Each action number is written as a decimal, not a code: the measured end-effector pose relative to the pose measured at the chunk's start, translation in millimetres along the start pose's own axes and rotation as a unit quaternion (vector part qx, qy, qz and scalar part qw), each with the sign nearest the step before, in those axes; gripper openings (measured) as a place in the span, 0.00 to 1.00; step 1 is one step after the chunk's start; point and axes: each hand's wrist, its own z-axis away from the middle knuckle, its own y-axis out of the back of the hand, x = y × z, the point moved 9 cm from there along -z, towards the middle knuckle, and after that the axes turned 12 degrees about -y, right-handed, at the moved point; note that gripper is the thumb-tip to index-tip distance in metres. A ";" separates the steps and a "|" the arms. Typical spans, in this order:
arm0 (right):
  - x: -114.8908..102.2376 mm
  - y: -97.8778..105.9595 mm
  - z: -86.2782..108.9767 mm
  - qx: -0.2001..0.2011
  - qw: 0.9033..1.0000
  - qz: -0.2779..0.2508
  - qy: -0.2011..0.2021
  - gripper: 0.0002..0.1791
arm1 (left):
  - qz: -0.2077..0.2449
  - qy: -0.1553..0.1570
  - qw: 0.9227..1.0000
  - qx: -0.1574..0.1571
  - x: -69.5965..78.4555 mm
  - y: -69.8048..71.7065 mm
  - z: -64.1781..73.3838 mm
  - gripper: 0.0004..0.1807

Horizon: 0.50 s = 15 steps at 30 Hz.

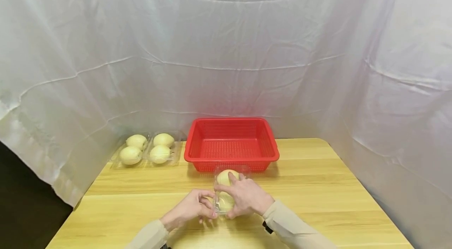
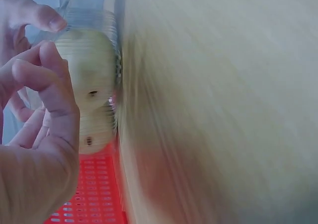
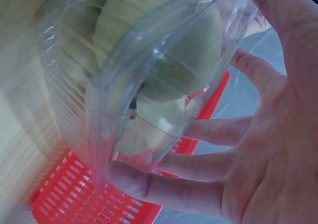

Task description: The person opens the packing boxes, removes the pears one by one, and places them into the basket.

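Loosely bent, the fingers of my left hand (image 1: 193,205) sit against the left edge of a clear plastic clamshell (image 3: 141,40), thumb tip by its near corner; I cannot tell whether they pinch the rim or only touch it. My right hand (image 1: 247,196) spreads over the pack from the other side, fingers fairly straight and apart, their tips on the clear plastic, thumb toward my body, with no curl closing round it. The clamshell stands on the wood-grain table (image 1: 318,190) in front of me, its length running away from me, and its side walls are finely ribbed. Inside, two pale yellow pear-like fruits (image 1: 223,178) lie one beyond the other, each with a dark end that shows from my left wrist. Just past the pack's far end is a red perforated plastic basket (image 1: 231,159) with a broad rim. Over at the back left, well apart from my hands, two more clear packs (image 1: 177,158) lie side by side, holding two matching fruits (image 1: 131,155) each. Pale beige sleeves (image 1: 293,221) cover my forearms, and a grey-white curtain (image 1: 226,44) hangs behind the table.
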 end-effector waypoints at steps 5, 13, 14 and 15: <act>0.0 2.1 -0.1 0.001 1.000 0.010 -0.002 0.46 | 0.012 0.008 1.000 -0.007 -2.2 1.7 1.4 0.30; -0.4 1.3 -0.7 0.010 1.000 0.019 0.004 0.46 | 0.003 0.017 1.000 -0.001 -5.2 4.7 2.4 0.30; -0.9 0.9 -0.7 0.012 1.000 0.018 0.005 0.46 | 0.000 0.014 1.000 0.001 -4.6 5.0 2.8 0.30; -1.7 0.7 -0.5 0.013 1.000 0.016 0.007 0.46 | -0.003 0.013 1.000 0.003 -4.3 5.2 3.4 0.29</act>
